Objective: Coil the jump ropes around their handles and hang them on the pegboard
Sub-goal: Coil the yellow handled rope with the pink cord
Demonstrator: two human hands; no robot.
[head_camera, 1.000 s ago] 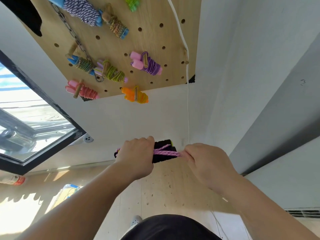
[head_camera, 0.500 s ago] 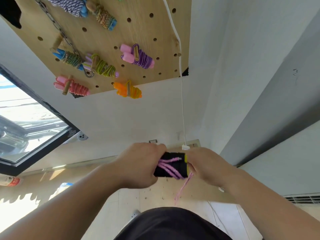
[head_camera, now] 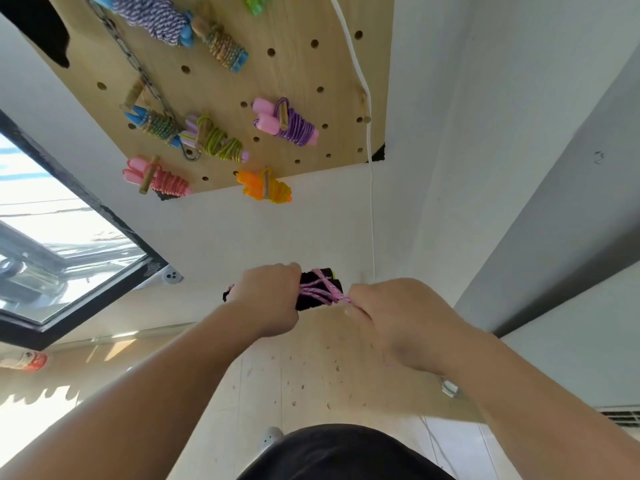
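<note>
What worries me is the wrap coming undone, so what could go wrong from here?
1. The pink rope makes only a few crossed turns near the end of the black handles. If the right hand, which pinches the strand, slackens, they may slide off.
2. The left hand covers the rest of the bundle in its grip, so loose turns there would go unseen.
3. The white cord hangs beside the right-edge peg of the pegboard and could snag the bundle during hanging.

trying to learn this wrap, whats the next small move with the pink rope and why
Probably bring the right hand over the black handles for another turn. The left hand grips the handles, only a few crossed turns of pink rope lie on them, and the right hand holds the rope taut off their end, so the coil looks unfinished.
</note>
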